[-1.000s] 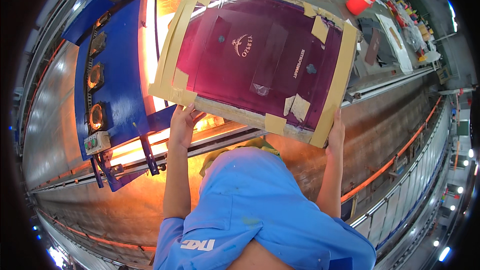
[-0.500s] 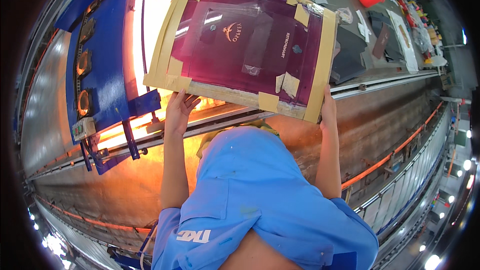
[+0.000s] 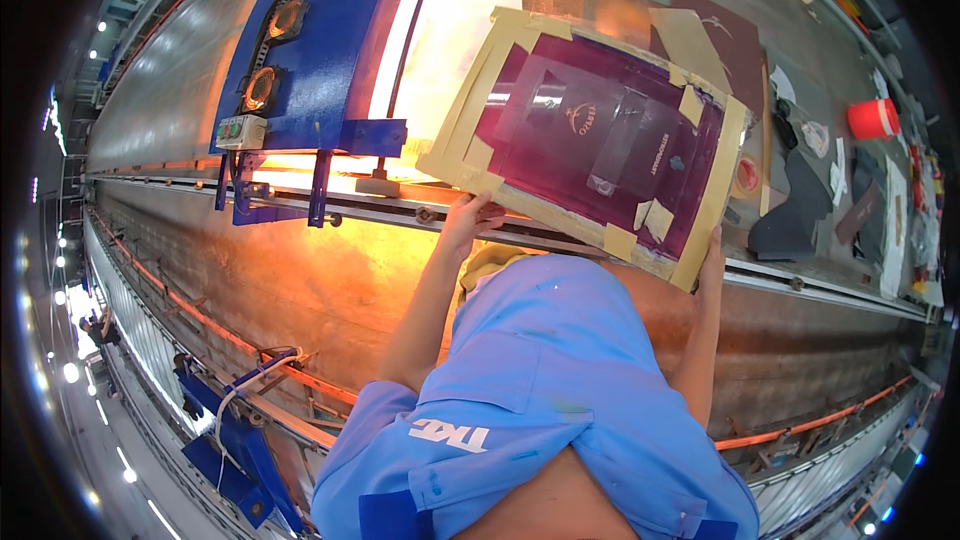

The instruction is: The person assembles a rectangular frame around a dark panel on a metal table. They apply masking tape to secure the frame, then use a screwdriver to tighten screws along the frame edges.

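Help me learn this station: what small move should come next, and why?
Perhaps ease the screen-printing frame rightward: its left border shows against bright glow beside the blue machine, and the left hand and right hand both hold it near its closest corners.

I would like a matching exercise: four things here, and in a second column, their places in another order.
1. Purple rectangular screen with yellow tape border
2. Red cylindrical container
3. Large blue metal machine
4. Light-blue cloth shirt

A. Far right, on the grey table
B. Worn, at the bottom
C. Held in left hand and right hand
D. Left of the screen

Pairs: 1-C, 2-A, 3-D, 4-B
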Demonstrator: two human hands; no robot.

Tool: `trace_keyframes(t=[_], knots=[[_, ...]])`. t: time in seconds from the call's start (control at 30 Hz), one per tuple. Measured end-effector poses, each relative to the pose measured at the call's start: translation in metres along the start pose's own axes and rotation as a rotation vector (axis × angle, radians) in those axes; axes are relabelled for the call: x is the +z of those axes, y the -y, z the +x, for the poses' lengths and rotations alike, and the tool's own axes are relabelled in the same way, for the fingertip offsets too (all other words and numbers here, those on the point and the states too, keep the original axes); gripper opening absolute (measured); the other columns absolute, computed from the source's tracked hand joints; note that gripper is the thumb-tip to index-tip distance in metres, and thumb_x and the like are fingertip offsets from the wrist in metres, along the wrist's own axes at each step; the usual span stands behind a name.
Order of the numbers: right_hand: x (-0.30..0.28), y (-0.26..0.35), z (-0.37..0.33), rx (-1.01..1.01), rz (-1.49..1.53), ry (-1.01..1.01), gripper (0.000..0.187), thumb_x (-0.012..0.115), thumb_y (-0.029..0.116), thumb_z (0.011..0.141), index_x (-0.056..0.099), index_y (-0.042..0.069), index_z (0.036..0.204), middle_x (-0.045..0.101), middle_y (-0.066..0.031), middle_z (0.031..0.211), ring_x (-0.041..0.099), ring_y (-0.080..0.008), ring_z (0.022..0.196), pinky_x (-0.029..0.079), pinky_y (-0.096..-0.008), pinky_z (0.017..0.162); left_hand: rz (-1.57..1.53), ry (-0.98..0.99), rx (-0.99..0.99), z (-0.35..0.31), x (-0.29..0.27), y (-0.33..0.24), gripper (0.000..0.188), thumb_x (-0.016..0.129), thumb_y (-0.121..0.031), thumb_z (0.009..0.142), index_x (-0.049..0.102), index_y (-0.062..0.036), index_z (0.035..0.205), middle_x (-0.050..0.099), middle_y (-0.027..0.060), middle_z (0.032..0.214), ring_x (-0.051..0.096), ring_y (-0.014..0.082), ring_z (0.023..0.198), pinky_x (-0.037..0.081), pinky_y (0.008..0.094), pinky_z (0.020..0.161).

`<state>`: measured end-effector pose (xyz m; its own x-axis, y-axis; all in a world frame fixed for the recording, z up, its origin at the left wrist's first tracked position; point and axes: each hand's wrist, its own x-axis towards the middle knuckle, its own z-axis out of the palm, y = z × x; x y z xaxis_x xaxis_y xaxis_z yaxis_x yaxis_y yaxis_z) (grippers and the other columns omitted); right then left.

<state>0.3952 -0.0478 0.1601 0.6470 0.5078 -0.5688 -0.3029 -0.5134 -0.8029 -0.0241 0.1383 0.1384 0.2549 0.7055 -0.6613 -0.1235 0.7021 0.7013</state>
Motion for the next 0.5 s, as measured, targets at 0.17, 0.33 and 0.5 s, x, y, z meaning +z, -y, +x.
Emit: trace_keyframes(t=[0.17,0.33,0.5], knots=[[-0.011,-0.015,0.034,-0.108,-0.136,0.040,0.075,0.047,0.061,0.100,0.066,-0.008,0.120,0.070,-0.0124,0.107,0.064,-0.0188,0.092,0.050,-0.0328,0.082,-0.080,-0.047,0.022,-0.015,0.003,0.026,0.035,0.061,-0.026,0.099,0.056,0.0043,0.116,0.067,0.0190,0.103,0.070,0.0306,0.094,0.060,0.0418,0.079],[-0.012,-0.013,0.044,-0.139,-0.204,0.031,0.079,0.050,0.066,0.096,0.070,-0.009,0.108,0.070,-0.0158,0.097,0.064,-0.0207,0.090,0.049,-0.0332,0.080,0.001,-0.133,0.031,-0.036,0.020,0.020,0.036,0.060,-0.028,0.099,0.058,0.0016,0.119,0.069,0.0173,0.106,0.072,0.0272,0.088,0.060,0.0375,0.075],[-0.015,-0.019,0.067,-0.156,-0.318,0.070,0.084,0.047,0.073,0.092,0.071,-0.008,0.084,0.067,-0.0174,0.078,0.063,-0.0243,0.080,0.048,-0.0382,0.075,0.262,-0.168,0.041,-0.041,0.018,0.011,0.033,0.060,-0.034,0.098,0.064,-0.0019,0.106,0.074,0.0128,0.093,0.070,0.0158,0.064,0.051,0.0260,0.054]])
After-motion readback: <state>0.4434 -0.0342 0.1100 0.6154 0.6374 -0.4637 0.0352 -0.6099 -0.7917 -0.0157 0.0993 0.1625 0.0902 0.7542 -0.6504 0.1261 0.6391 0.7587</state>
